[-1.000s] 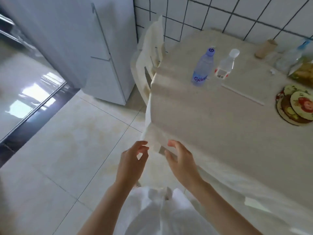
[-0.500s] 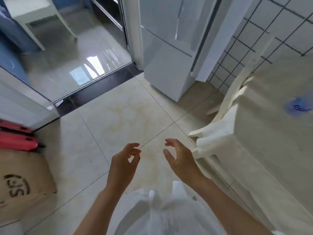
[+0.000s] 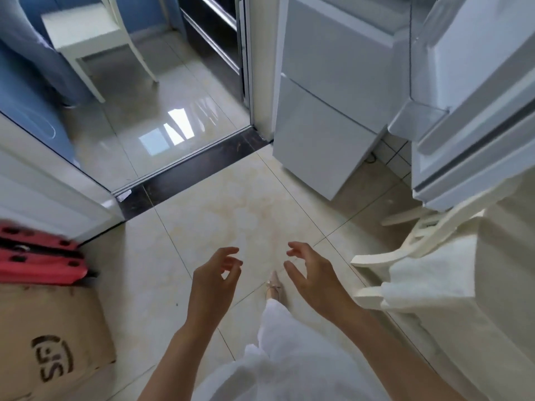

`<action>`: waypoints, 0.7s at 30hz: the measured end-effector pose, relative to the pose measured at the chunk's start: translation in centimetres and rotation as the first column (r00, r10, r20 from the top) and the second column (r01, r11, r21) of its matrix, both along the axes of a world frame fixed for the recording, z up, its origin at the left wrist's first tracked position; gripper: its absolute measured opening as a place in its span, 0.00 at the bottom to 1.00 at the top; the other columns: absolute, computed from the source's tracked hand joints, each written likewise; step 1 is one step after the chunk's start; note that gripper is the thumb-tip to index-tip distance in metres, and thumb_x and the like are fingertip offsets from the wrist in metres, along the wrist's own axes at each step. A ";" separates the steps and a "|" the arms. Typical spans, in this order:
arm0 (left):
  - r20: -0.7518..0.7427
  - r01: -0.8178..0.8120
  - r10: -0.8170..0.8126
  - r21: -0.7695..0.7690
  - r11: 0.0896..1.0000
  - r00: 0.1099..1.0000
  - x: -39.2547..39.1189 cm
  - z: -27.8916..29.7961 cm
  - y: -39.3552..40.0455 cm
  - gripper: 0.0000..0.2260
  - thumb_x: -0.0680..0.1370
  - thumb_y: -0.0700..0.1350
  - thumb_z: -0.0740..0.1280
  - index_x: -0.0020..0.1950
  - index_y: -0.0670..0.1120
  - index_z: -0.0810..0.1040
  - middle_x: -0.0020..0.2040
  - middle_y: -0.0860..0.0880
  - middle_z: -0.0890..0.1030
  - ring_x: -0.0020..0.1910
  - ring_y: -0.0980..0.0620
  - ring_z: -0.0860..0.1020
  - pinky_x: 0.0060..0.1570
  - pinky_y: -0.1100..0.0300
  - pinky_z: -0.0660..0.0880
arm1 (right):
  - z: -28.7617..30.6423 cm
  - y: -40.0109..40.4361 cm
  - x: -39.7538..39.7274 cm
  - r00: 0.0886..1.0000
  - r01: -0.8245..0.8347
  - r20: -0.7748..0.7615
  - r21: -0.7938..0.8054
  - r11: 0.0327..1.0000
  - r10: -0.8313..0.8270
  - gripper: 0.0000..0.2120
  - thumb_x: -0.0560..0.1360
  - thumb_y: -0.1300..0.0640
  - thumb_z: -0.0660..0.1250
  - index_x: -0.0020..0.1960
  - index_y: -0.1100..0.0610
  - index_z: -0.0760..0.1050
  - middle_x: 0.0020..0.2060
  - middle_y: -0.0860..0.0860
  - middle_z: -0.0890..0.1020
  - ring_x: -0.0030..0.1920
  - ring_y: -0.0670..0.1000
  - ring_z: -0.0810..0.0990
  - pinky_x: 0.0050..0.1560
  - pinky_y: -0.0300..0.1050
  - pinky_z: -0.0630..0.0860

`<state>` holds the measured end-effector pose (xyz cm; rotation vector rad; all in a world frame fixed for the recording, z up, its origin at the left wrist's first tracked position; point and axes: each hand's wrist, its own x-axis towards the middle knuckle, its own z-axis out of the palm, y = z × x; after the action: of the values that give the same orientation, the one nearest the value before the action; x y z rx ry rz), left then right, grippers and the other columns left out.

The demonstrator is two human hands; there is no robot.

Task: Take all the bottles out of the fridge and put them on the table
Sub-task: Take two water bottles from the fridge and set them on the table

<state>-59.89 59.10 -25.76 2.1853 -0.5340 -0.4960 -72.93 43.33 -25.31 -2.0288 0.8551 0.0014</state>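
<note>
The white fridge (image 3: 321, 117) stands ahead at the upper right, its lower drawers shut and its open door (image 3: 474, 91) swung out toward the right edge. No bottle shows in this view. My left hand (image 3: 214, 280) and my right hand (image 3: 314, 277) hover over the floor tiles in front of me, both holding nothing, fingers curled and apart. The table with its cream cloth (image 3: 489, 285) fills the right edge; its top is out of sight.
A cream chair (image 3: 405, 250) is tucked against the table below the fridge door. A cardboard box (image 3: 49, 342) and a red case (image 3: 37, 256) lie at the left. A dark threshold (image 3: 197, 169) leads to another room with a white stool (image 3: 86, 33).
My view has swung left from the table top toward the fridge; the bottles on the table have left the frame. Both hands stay empty in front of me, now over bare floor.
</note>
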 end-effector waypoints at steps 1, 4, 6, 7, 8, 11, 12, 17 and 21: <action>0.012 0.010 -0.010 0.004 1.000 1.000 1.2 0.0 -1.2 0.11 0.77 0.39 0.69 0.57 0.50 0.79 0.42 0.57 0.84 0.43 0.62 0.82 0.46 0.67 0.76 | 0.1 -1.0 1.2 1.000 -0.002 0.009 -0.011 1.000 0.002 0.19 0.79 0.49 0.62 0.68 0.50 0.67 0.59 0.44 0.77 0.59 0.42 0.74 0.49 0.20 0.65; 0.042 0.053 -0.054 0.033 0.998 0.998 4.6 0.2 -4.6 0.12 0.77 0.40 0.69 0.59 0.51 0.79 0.43 0.57 0.83 0.43 0.63 0.81 0.44 0.71 0.74 | 0.6 -4.2 4.7 0.999 -0.021 0.034 -0.049 0.999 0.022 0.20 0.79 0.49 0.61 0.69 0.50 0.66 0.60 0.44 0.77 0.60 0.43 0.74 0.54 0.30 0.66; 0.052 0.069 -0.071 0.043 0.997 0.996 7.1 0.7 -7.1 0.13 0.77 0.40 0.70 0.59 0.52 0.79 0.43 0.58 0.83 0.43 0.64 0.80 0.45 0.72 0.74 | 1.2 -6.6 7.2 0.998 -0.035 0.041 -0.066 0.997 0.038 0.20 0.79 0.50 0.61 0.69 0.51 0.66 0.61 0.46 0.77 0.61 0.44 0.74 0.57 0.34 0.67; 0.057 0.081 -0.083 0.049 0.996 0.995 8.6 0.8 -8.4 0.13 0.76 0.40 0.70 0.59 0.52 0.78 0.43 0.58 0.83 0.43 0.64 0.80 0.45 0.72 0.74 | 1.4 -7.9 8.5 0.998 -0.039 0.042 -0.072 0.997 0.043 0.20 0.79 0.50 0.61 0.70 0.51 0.66 0.61 0.46 0.77 0.62 0.45 0.74 0.58 0.34 0.66; 0.062 0.092 -0.096 0.057 0.994 0.993 9.3 1.0 -9.0 0.14 0.76 0.40 0.71 0.59 0.52 0.78 0.44 0.58 0.83 0.43 0.65 0.80 0.45 0.74 0.73 | 1.7 -8.5 9.1 0.998 -0.050 0.040 -0.083 0.995 0.054 0.20 0.79 0.50 0.61 0.70 0.52 0.66 0.61 0.46 0.76 0.62 0.45 0.74 0.58 0.34 0.66; 0.078 0.127 -0.131 0.061 0.990 0.988 12.5 1.5 -12.5 0.14 0.76 0.40 0.71 0.59 0.53 0.78 0.45 0.58 0.82 0.43 0.67 0.78 0.43 0.78 0.70 | 2.4 -11.9 12.2 0.996 -0.062 0.054 -0.108 0.992 0.068 0.21 0.79 0.48 0.61 0.70 0.51 0.65 0.62 0.45 0.75 0.62 0.44 0.73 0.59 0.33 0.65; 0.086 0.135 -0.139 0.056 0.989 0.987 13.8 1.8 -13.9 0.14 0.76 0.40 0.71 0.60 0.52 0.78 0.46 0.58 0.82 0.43 0.67 0.78 0.44 0.78 0.70 | 2.7 -13.1 13.4 0.996 -0.058 0.059 -0.121 0.991 0.066 0.21 0.79 0.48 0.61 0.70 0.51 0.65 0.62 0.45 0.75 0.62 0.44 0.73 0.58 0.33 0.65; 0.082 0.191 -0.192 0.018 0.981 0.978 19.1 2.6 -20.3 0.15 0.76 0.40 0.71 0.61 0.51 0.78 0.49 0.56 0.83 0.44 0.61 0.79 0.46 0.78 0.71 | 3.8 -18.6 19.0 0.995 0.017 0.101 -0.146 0.989 -0.002 0.20 0.79 0.49 0.61 0.70 0.51 0.66 0.61 0.45 0.76 0.62 0.44 0.73 0.61 0.36 0.68; 0.065 0.274 -0.274 -0.003 0.962 0.960 23.6 2.7 -25.5 0.15 0.76 0.39 0.71 0.61 0.52 0.78 0.48 0.59 0.82 0.45 0.63 0.80 0.47 0.77 0.72 | 4.0 -22.1 23.1 0.987 0.113 0.137 -0.175 0.978 -0.090 0.19 0.79 0.49 0.61 0.68 0.49 0.67 0.60 0.43 0.76 0.61 0.42 0.74 0.58 0.27 0.65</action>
<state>-36.28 33.57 -23.03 2.1311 -0.8801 -0.5690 -49.88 21.23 -21.32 -2.1266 0.9035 -0.2714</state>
